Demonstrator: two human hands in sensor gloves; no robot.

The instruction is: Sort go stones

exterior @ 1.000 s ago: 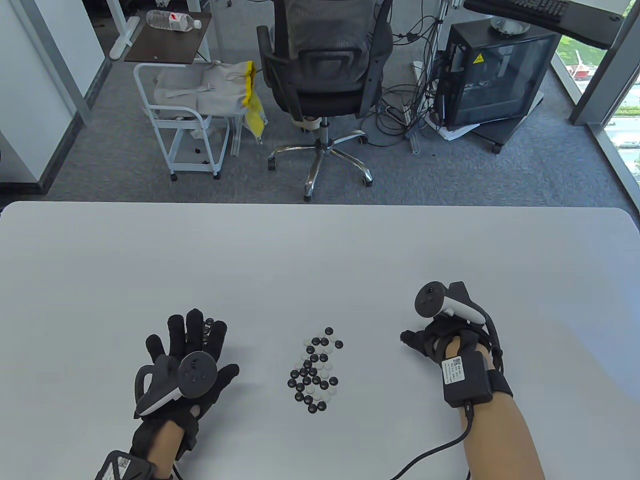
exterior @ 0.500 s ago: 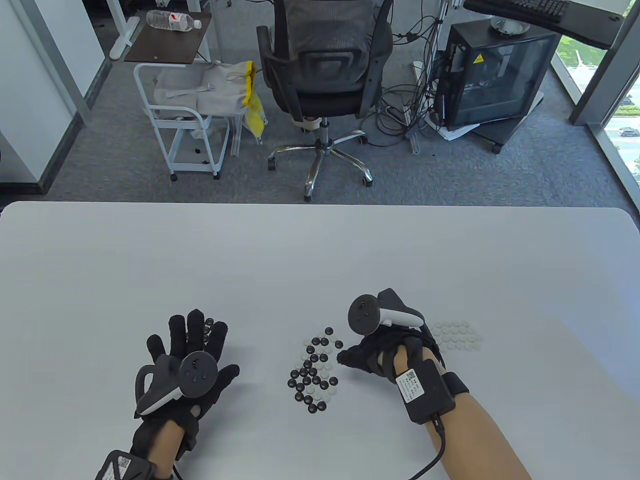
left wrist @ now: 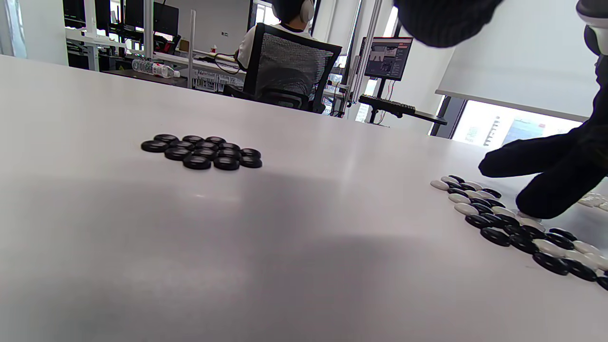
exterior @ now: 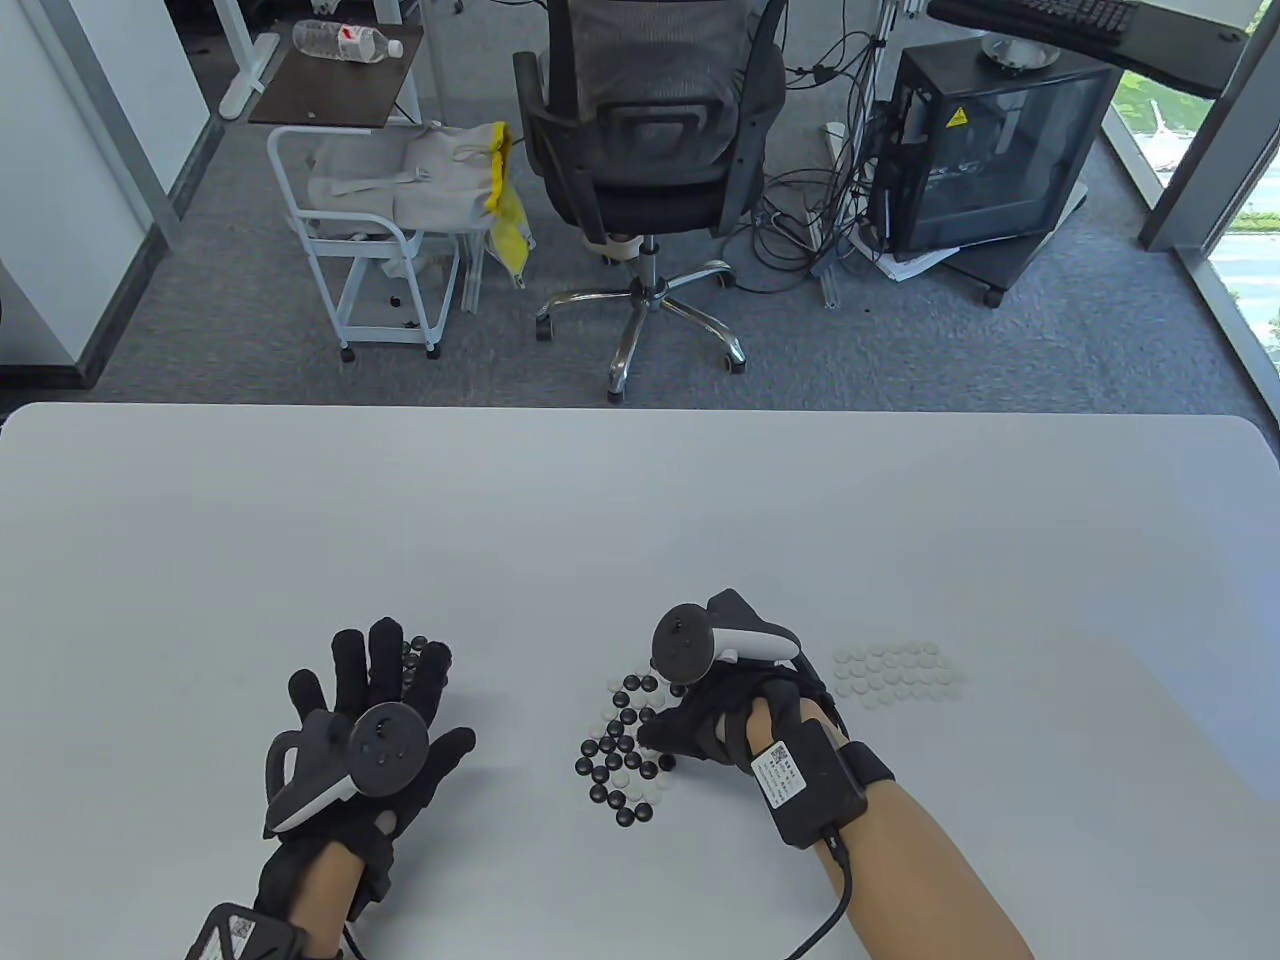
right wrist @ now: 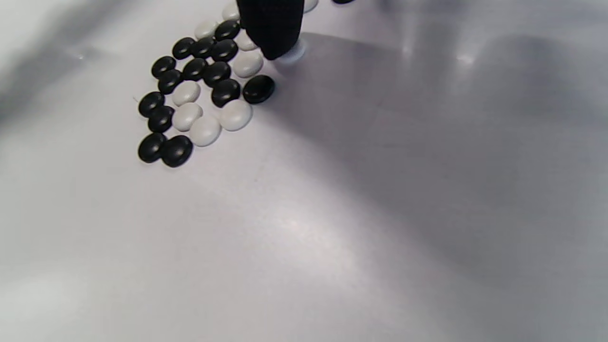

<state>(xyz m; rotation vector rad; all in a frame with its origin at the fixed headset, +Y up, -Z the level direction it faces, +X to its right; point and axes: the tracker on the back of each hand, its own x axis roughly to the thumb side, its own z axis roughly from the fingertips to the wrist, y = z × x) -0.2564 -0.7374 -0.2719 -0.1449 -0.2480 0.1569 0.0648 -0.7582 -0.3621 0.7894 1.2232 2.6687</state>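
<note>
The right hand [exterior: 715,720] in its black sensor glove was down on the near right edge of the mixed cluster of black and white go stones [exterior: 622,750] on the pale grey surface [exterior: 640,520]. In the right wrist view one gloved fingertip [right wrist: 271,28] pressed on a white stone [right wrist: 290,56] at the cluster's edge, with a lone black stone [right wrist: 258,89] just beside it. Whether the thumb pinched that stone too, I could not tell. Off to this hand's right, just beyond the wrist, lay the neat patch of sorted white stones [exterior: 897,673].

The left hand [exterior: 375,720] lay flat and relaxed, fingers spread, gripping nothing, well apart from the cluster on its right. Just beyond its fingertips sat the tidy group of sorted black stones [left wrist: 202,151], partly hidden by the fingers in the table view. Past the surface stood a black mesh office chair [exterior: 645,130].
</note>
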